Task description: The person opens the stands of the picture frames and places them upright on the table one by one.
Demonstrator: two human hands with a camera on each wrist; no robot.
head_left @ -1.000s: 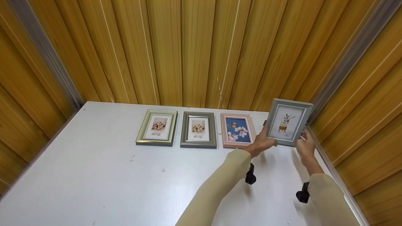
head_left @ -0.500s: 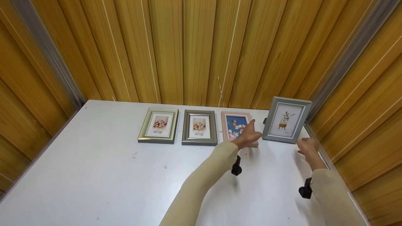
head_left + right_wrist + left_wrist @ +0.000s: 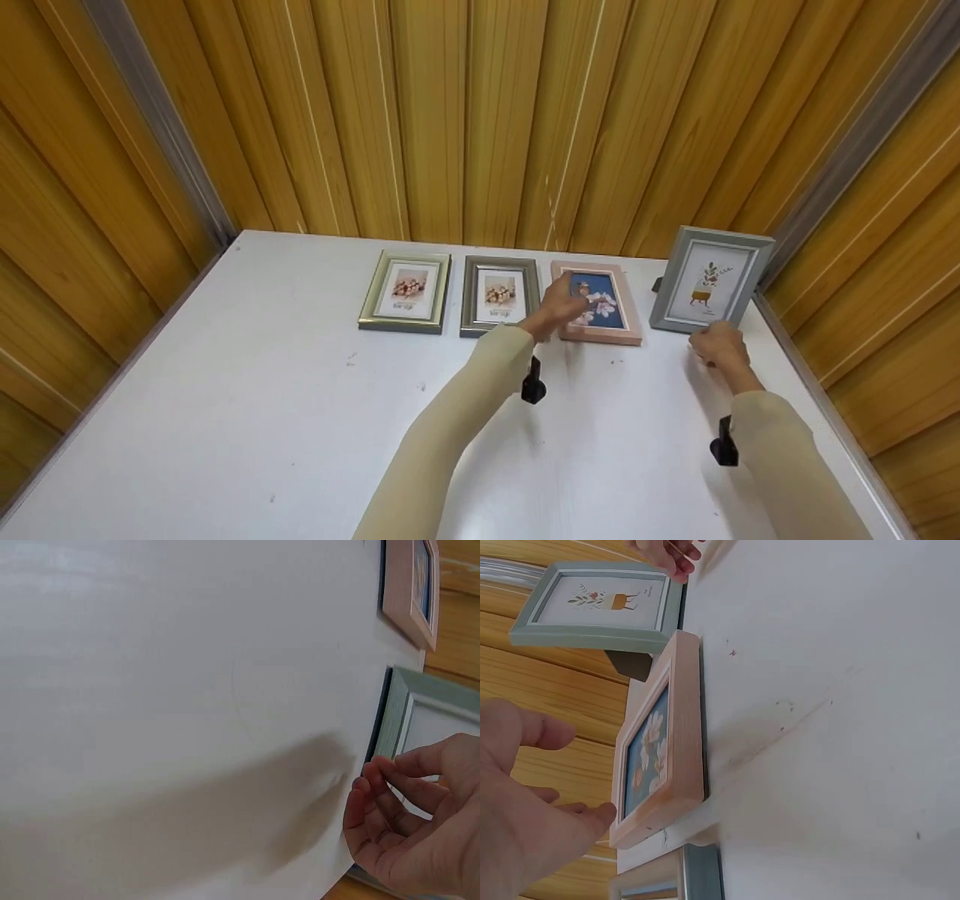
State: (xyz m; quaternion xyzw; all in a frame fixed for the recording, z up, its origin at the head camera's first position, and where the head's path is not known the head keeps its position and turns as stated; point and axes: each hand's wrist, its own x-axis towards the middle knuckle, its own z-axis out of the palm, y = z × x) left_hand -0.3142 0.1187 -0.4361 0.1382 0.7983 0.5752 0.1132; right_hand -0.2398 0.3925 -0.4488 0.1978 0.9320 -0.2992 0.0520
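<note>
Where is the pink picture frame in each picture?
Head: the pink frame is right of the middle, a bit low.
Left wrist: left of the middle, about halfway down.
Right wrist: top right, cut off by the top edge.
Shared landmark: the grey-green standing frame, next to it in all three.

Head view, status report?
Left hand at flat rectangular pink picture frame, not gripping. Right hand loosely curled near propped rectangular grey-green picture frame. Bronze rectangular frame close beside pink one; no blockage visible.

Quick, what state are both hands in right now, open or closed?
Left hand: open, at the pink frame, not gripping it.
Right hand: open, fingers loosely curled, holding nothing, near the green frame.
</note>
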